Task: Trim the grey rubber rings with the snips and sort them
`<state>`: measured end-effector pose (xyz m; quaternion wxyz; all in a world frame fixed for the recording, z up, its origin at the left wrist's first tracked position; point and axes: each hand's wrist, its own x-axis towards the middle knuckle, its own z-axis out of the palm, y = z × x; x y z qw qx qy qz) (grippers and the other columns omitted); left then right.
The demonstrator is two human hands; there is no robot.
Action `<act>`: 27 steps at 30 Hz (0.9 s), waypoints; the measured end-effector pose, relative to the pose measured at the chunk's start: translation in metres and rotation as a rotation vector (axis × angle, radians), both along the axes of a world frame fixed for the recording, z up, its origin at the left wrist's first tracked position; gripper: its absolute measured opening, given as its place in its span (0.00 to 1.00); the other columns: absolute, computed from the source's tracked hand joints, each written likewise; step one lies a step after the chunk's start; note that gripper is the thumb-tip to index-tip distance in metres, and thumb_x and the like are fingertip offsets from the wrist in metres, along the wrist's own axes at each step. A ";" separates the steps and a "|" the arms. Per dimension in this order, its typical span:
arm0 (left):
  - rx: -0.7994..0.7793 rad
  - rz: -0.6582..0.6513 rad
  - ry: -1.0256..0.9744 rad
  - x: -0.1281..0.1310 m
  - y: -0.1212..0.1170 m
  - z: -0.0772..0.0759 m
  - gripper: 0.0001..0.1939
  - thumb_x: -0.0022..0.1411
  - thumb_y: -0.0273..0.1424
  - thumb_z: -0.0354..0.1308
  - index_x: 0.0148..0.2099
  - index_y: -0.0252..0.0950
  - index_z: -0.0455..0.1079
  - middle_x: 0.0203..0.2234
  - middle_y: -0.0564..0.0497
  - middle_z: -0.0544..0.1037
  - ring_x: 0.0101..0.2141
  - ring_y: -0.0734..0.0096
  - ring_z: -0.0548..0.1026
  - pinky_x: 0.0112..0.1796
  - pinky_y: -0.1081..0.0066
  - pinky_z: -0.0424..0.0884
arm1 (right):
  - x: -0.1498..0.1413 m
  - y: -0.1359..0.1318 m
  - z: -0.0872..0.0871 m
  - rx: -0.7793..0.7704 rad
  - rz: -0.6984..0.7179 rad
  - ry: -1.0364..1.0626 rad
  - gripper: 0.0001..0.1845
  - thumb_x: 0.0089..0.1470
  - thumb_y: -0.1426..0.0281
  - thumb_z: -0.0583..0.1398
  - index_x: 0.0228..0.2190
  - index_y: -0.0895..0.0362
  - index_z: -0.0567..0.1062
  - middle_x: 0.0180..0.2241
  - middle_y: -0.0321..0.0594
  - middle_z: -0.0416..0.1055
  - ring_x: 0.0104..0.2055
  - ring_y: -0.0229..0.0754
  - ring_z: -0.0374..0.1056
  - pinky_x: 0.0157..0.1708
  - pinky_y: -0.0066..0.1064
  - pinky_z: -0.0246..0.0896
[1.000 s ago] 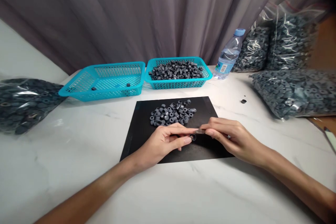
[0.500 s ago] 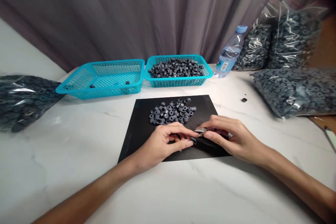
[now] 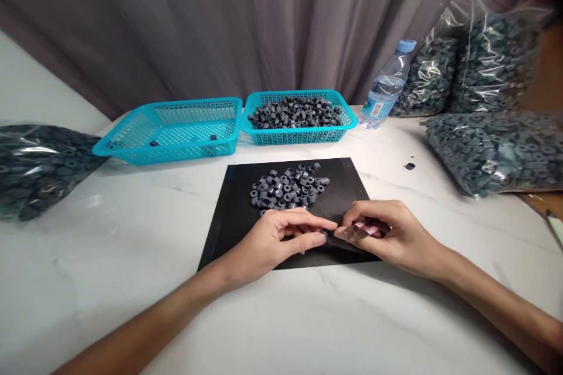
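My left hand (image 3: 281, 237) rests on the near part of a black mat (image 3: 237, 217), thumb and forefinger pinched on a small grey ring (image 3: 324, 235) that barely shows. My right hand (image 3: 382, 233) meets it fingertip to fingertip, closed on a small flat metal blade (image 3: 349, 232). Just beyond both hands a pile of grey rings (image 3: 288, 186) lies on the mat.
Two turquoise baskets stand at the back: the left basket (image 3: 132, 140) holds two rings, the right basket (image 3: 299, 135) is heaped with them. A water bottle (image 3: 387, 88) and bags of rings (image 3: 492, 146) sit at the right, another bag (image 3: 35, 164) at the left. A stray ring (image 3: 410, 166) lies on the marble.
Both hands have sunk slightly toward the mat and drawn closer. The right hand has turned, so the blade now lies flatter under its fingers.
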<state>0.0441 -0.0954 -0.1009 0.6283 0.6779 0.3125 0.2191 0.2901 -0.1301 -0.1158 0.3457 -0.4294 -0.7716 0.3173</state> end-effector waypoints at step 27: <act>0.024 -0.094 0.022 -0.005 0.001 0.005 0.16 0.67 0.34 0.63 0.57 0.46 0.78 0.37 0.52 0.72 0.38 0.72 0.68 0.40 0.72 0.63 | -0.004 -0.003 -0.003 0.097 0.067 0.039 0.08 0.61 0.69 0.64 0.29 0.58 0.74 0.23 0.33 0.68 0.23 0.31 0.58 0.22 0.22 0.51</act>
